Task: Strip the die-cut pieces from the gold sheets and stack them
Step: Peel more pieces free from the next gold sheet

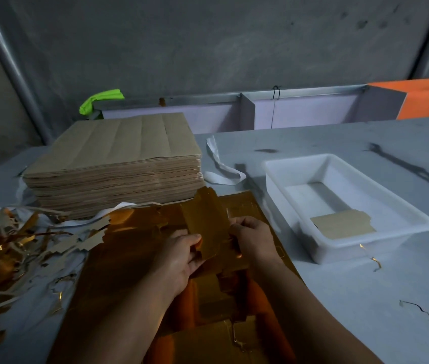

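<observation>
A gold die-cut piece (pixel 206 222) stands tilted upright over the gold sheet (pixel 118 261) that lies flat on the table in front of me. My left hand (pixel 179 258) pinches its lower left edge between thumb and fingers. My right hand (pixel 252 239) grips its right edge. A tall stack of sheets, brown side up (pixel 113 164), sits at the back left. A white plastic tray (pixel 407 214) at the right holds a stripped piece, brown side up (pixel 343 224).
A heap of gold and brown offcut strips (pixel 11 248) covers the table at the left. White paper strips (pixel 221 166) lie between the stack and the tray. Small scraps (pixel 423 316) dot the table at the right. A wall and an orange panel (pixel 428 101) stand behind.
</observation>
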{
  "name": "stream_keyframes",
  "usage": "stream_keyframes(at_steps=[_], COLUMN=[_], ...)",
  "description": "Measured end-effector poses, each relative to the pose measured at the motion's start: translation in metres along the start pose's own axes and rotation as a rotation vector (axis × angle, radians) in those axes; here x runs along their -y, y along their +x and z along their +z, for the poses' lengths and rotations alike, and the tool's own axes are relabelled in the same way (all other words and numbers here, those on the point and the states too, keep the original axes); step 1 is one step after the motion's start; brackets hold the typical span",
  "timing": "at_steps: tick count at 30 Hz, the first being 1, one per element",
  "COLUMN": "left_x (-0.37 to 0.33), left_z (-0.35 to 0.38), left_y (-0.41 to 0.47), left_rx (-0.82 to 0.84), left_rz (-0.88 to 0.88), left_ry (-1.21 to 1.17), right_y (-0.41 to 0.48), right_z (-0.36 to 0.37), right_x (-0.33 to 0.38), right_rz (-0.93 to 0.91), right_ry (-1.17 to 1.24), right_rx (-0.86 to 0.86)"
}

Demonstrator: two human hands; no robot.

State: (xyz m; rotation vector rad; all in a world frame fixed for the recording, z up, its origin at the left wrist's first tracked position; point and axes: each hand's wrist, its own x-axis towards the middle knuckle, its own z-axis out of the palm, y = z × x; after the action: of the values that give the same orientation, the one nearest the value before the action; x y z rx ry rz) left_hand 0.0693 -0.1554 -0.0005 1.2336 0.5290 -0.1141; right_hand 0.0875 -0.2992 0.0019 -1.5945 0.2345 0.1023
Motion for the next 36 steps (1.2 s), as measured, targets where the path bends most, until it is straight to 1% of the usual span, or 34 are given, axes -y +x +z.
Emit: stream_keyframes(at_steps=[4,8,12,17,21,23,33,36], left_x=[0.002,0.003,0.004,0.002,0.007,0.011,0.022,0.024], left_z=[-0.002,-0.005,-0.008,-0.017,-0.024,-0.026,-0.028,-0.026], left_y=[0.002,0.004,0.006,0.007,0.011,0.014,0.023,0.024], left_rx=[-0.027,-0.063,-0.082,-0.1,-0.121,-0.132,-0.203,-0.22], left_rz=[0.022,0.047,0.115,0.285,0.329,0.323,0.376,0.391], left_ry=[0.026,0.071,0.172,0.432,0.557,0.575,0.629,0.621], right_y=[0.007,0.011,0.011,0.021,0.032,0.036,0.052,0.051], right_z=[-0.011,-0.02,-0.027,-0.042,-0.051,-0.053,-0.052,-0.053], right_x=[0.007,0.013,0.019,0.028,0.03,0.029,0.01,0.006], right_rz=[-0.011,0.0,0.006,-0.002,0.007,0.016,0.053,0.075], right_ry=[0.035,0.103,0.136,0.035,-0.016,-0.022,-0.247,-0.309], right_rx=[-0.044,-0.049,-0.053,-0.131,-0.189,-0.197,-0.24,-0.225])
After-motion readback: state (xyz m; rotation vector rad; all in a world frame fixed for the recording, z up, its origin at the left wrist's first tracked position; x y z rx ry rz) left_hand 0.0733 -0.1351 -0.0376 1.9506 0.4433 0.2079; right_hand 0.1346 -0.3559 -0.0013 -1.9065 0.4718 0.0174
